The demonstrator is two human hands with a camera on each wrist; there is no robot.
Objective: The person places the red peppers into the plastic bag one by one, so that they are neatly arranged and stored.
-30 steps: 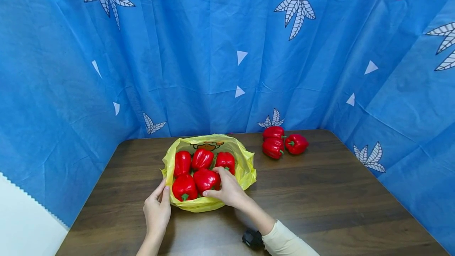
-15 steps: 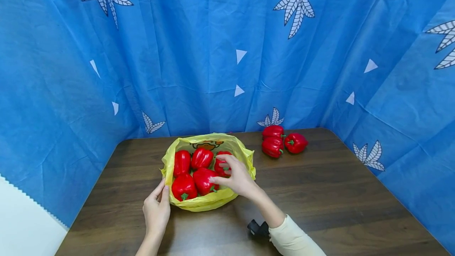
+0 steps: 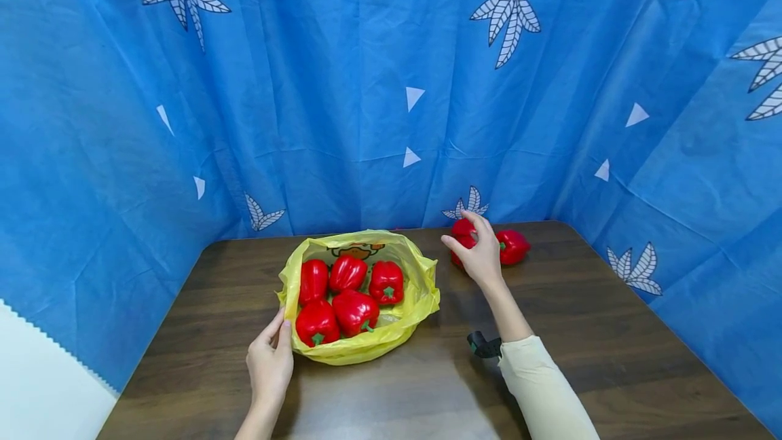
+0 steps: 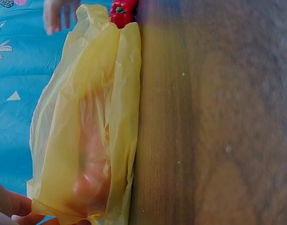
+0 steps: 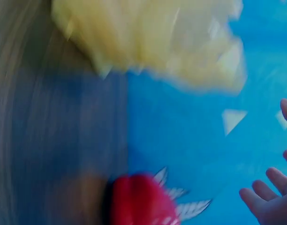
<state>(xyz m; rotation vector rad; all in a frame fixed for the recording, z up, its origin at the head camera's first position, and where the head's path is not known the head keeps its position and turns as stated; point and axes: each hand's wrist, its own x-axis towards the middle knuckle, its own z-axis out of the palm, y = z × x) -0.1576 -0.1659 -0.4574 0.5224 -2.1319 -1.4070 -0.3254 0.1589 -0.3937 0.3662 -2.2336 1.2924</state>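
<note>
Your left hand (image 3: 269,355) pinches the bag (image 3: 342,355) while your right hand (image 3: 482,257), unclosed and empty, is over by the loose peppers (image 3: 513,247).

On the left side of the bag's rim, your thumb and fingers grip the yellow film; the bag sits upright on the table (image 3: 586,331), mouth wide, with five red peppers (image 3: 354,311) inside, two in the near row and three behind. Right of the bag, your other hand has its thumb and fingers spread apart, partly hiding loose peppers near the table's far edge; one shows clearly just right of your hand, and you cannot tell from the head view whether your fingers touch any. Behind everything hangs the blue curtain (image 3: 324,87).
</note>
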